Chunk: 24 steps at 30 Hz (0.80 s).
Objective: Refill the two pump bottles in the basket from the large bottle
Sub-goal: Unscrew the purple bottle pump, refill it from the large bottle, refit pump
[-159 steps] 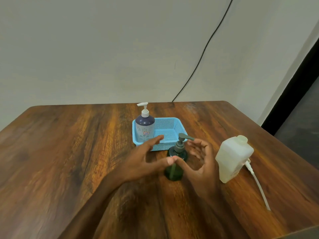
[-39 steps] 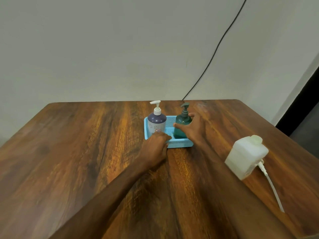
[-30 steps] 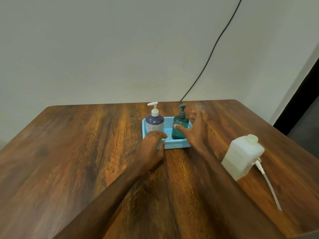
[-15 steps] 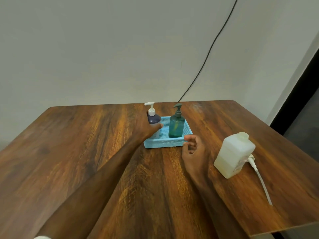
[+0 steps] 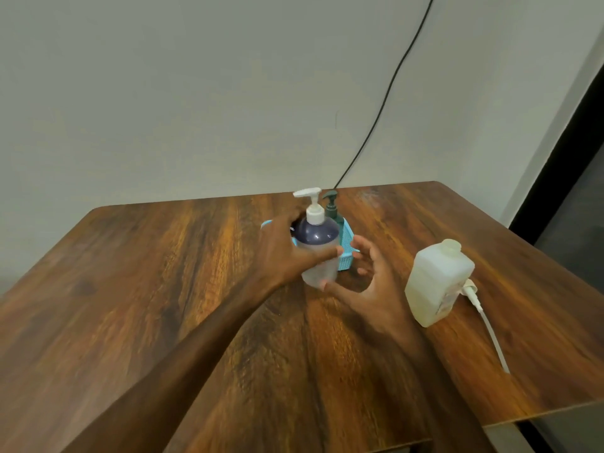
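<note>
My left hand (image 5: 285, 253) grips the purple pump bottle (image 5: 318, 238) with a white pump head, held upright above the table in front of the blue basket (image 5: 345, 250). The green pump bottle (image 5: 331, 207) stands in the basket, mostly hidden behind the purple one. My right hand (image 5: 369, 282) is open just to the right of the purple bottle, its thumb tip by the bottle's base. The large translucent white bottle (image 5: 436, 284) stands on the table to the right, cap off.
A white pump with a long tube (image 5: 483, 313) lies beside the large bottle near the wooden table's right edge (image 5: 555, 416). A black cable (image 5: 385, 96) runs down the wall behind the basket.
My left hand took hold of the purple bottle and lifted it out of the basket toward me. My right hand opened and moved up beside it.
</note>
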### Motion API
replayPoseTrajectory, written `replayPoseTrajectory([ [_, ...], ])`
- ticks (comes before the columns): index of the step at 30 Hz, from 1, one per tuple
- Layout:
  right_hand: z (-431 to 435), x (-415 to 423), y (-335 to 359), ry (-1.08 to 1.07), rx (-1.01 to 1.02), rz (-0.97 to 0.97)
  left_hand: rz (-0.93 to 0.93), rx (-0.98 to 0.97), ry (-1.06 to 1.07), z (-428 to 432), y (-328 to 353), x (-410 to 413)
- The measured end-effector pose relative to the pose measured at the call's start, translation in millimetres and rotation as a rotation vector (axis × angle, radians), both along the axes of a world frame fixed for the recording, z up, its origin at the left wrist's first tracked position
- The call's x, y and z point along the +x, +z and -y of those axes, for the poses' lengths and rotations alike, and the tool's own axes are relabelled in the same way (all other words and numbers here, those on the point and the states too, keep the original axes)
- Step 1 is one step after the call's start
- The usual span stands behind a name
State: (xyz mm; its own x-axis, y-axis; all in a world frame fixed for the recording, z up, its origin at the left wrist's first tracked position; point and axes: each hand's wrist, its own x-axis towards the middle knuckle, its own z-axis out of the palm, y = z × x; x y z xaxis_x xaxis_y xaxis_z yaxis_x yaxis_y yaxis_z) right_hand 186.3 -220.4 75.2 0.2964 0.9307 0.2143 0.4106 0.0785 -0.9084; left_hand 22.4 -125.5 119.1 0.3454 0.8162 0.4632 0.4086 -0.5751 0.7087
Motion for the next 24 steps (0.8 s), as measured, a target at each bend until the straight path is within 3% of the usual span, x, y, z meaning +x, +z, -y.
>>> replayPoseTrajectory([
  [6, 27.1, 0.4, -6.0, -0.029, -0.096, 0.016, 0.0, -0.061, -0.162, 51.2, -31.9, 22.2],
  [13, 38.1, 7.9, -30.0, 0.001, -0.211, 0.001, -0.009, -0.072, -0.276, 53.2, -48.9, 27.4],
  [24, 41.6, 0.1, -38.1, -0.064, -0.254, 0.04, 0.068, 0.126, 0.041, 74.2, -51.6, 44.4],
])
